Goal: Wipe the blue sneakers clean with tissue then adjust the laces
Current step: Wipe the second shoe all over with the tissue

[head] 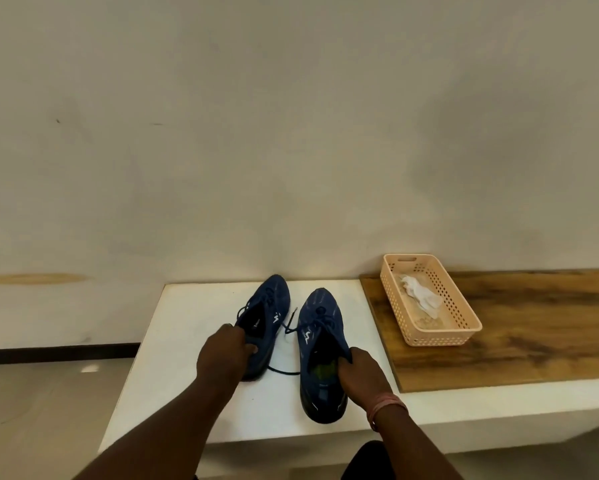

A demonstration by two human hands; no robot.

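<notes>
White tabletop (187,341) against a bare wall, and both sneakers sit on it side by side, toes to the wall: the left hand (222,351) curls round the heel collar of the left sneaker (267,306) while the right hand (360,372) pinches the collar of the right sneaker (320,327), probably to steady and square the pair before wiping. Dark blue knit, white side logos, laces (291,327) loose and trailing between them, and the tissue (421,294) lies untouched in the peach basket (440,336) on the wooden board (533,334) nearby.
</notes>
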